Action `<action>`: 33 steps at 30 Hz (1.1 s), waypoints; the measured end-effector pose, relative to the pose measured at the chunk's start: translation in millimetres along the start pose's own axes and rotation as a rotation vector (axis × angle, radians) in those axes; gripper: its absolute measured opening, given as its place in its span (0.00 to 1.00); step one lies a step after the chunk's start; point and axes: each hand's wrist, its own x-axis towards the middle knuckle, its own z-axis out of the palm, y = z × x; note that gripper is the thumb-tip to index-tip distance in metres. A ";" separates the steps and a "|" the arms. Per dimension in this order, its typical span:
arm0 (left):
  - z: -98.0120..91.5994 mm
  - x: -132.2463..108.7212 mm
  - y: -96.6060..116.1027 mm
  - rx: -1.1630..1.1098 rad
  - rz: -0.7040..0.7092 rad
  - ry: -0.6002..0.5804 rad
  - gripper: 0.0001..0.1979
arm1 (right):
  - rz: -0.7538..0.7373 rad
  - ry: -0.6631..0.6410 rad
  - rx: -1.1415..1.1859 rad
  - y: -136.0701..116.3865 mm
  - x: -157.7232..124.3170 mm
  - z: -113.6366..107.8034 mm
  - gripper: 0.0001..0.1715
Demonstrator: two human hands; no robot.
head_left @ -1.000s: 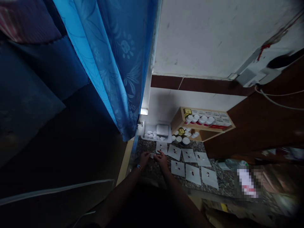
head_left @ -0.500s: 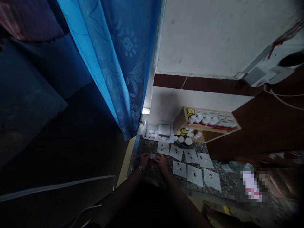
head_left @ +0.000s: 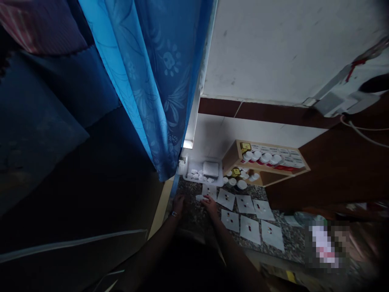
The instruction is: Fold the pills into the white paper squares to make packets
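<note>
Over the dark speckled counter (head_left: 194, 219), my right hand (head_left: 209, 205) pinches a small white folded paper packet (head_left: 199, 198). My left hand (head_left: 178, 204), with a watch on its wrist, is apart from the packet near the counter's left side; its fingers look loose and hold nothing I can see. Right of my hands lie several white paper squares (head_left: 251, 230) in two rows, small coloured and white pills on them. Beyond my hands a clear plastic tray (head_left: 203, 182) contains several white folded packets (head_left: 196, 175) and a stack of white paper (head_left: 210, 169).
A wooden shelf (head_left: 263, 142) with white bottles (head_left: 256, 156) and boxes stands against the wall. More white-lidded jars (head_left: 241, 185) stand before it. A blue curtain (head_left: 161, 101) hangs at the left. At the right are a plastic bottle (head_left: 300, 219) and a blurred-out patch.
My left hand has let go of the packet and moved left. My right hand keeps the packet, slightly farther right. The view has shifted a little.
</note>
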 end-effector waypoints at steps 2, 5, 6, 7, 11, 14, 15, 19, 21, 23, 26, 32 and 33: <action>-3.3 -2.0 -2.5 0.016 -0.010 0.052 0.12 | -0.053 0.062 -0.030 -15.3 18.6 1.0 0.28; -2.1 -7.7 -8.5 0.061 -0.006 0.065 0.11 | -0.163 0.170 -0.205 -46.6 47.7 15.2 0.26; -0.5 -9.7 -10.9 0.067 -0.006 0.052 0.10 | -0.189 0.187 -0.295 -56.6 56.3 22.2 0.25; 1.4 -11.5 -13.2 0.063 -0.013 0.043 0.10 | -0.198 0.188 -0.388 -65.3 63.9 29.4 0.24; 4.7 -14.1 -19.9 0.008 -0.078 0.021 0.10 | -0.151 0.158 -0.670 -83.1 85.0 50.2 0.21; -0.5 -11.9 -21.1 0.015 -0.053 0.033 0.09 | -0.197 0.155 -0.700 -83.0 91.2 48.8 0.20; -3.0 -11.0 -21.1 0.025 -0.042 0.049 0.08 | -0.224 0.168 -0.691 -81.6 90.6 44.9 0.20; -9.5 -9.0 -21.9 0.056 -0.042 0.075 0.04 | -0.316 0.247 -0.657 -67.5 71.4 18.2 0.20; -9.9 -9.4 -22.8 0.089 -0.037 0.062 0.03 | -0.340 0.268 -0.679 -52.9 52.4 2.3 0.21; -9.1 -10.8 -24.1 0.121 -0.017 0.039 0.02 | -0.357 0.254 -0.734 -33.4 30.4 -12.7 0.21; -7.3 -14.7 -27.4 0.153 -0.005 -0.015 0.03 | -0.332 0.226 -0.832 -1.8 -2.0 -31.5 0.20; 2.7 -26.6 -39.2 0.183 -0.032 -0.044 0.03 | -0.309 0.105 -1.119 21.1 -38.4 -51.8 0.18; 5.8 -29.2 -41.1 0.185 -0.023 -0.074 0.04 | -0.315 0.081 -1.183 18.2 -39.2 -51.9 0.17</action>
